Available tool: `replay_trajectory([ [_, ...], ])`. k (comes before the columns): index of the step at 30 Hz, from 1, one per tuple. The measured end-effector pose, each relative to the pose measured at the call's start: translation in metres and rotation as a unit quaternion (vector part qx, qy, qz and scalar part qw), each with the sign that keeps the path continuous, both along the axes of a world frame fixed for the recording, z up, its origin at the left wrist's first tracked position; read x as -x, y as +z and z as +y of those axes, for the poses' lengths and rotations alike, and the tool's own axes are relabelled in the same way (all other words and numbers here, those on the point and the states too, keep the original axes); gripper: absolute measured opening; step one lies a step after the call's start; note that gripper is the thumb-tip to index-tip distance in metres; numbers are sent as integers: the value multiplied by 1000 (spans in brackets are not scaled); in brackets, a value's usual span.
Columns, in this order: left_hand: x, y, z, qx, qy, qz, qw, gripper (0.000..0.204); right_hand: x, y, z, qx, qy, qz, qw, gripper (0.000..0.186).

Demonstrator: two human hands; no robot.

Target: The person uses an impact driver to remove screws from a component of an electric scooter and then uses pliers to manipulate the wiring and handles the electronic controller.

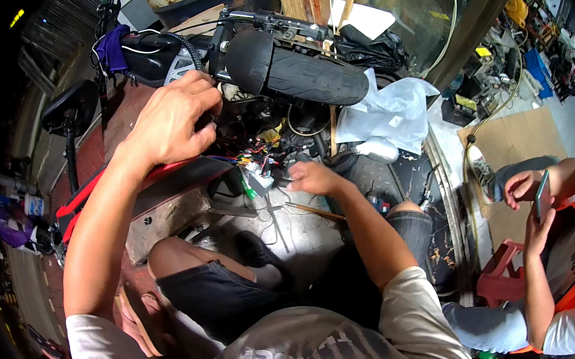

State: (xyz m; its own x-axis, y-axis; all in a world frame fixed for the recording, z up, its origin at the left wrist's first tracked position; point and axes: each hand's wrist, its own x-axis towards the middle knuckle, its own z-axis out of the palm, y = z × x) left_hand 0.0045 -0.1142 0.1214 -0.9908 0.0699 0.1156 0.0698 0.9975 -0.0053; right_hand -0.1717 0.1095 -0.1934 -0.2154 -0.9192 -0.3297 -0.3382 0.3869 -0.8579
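A two-wheeled scooter lies tipped in front of me, its treaded black tyre (319, 78) and black fender (247, 62) at the top middle. My left hand (178, 115) reaches over the scooter's body with bent fingers; whatever they grip is hidden beneath. Right of it, my right hand (315, 180) has its fingers drawn together, pointing left at a cluster of coloured wires (244, 159). A white connector block (260, 176) sits just left of those fingertips. What the right fingers pinch is too small to make out. A red-edged black body panel (175, 182) runs below my left wrist.
Clear plastic sheeting (396, 114) lies beside the tyre. A purple cloth (112, 49) wraps the handlebar near a round mirror (69, 106). A worn wooden block (163, 226) stands by my knee. At right, a person holds a phone (544, 189) near a red stool (501, 275).
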Motion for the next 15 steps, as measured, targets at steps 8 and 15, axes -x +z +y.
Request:
replay_trajectory([
  [8,5,-1,3,17,-22,16,999,28,-44,-28,-46,37,-54,-52,997,104],
  [15,13,-1,3,4,-35,14,999,30,-42,-28,-48,78,-5,-143,987,84],
])
